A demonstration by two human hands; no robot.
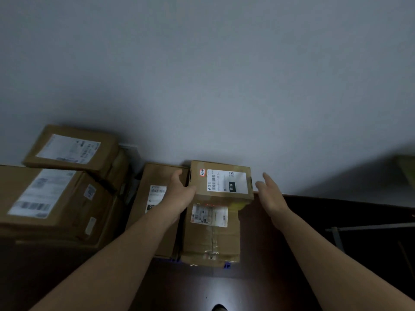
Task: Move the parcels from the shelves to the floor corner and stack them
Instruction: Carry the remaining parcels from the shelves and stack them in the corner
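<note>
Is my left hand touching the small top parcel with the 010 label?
Touching. The head view shows the left hand pressed against the left side of the top parcel, no gap visible.

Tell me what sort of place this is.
Likely a storeroom or mailroom corner: cardboard parcels with shipping labels are stacked on a dark floor against a bare grey wall.

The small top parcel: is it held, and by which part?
Not held: the left hand touches the small top parcel on its left side; the right hand is open, apart.
</note>
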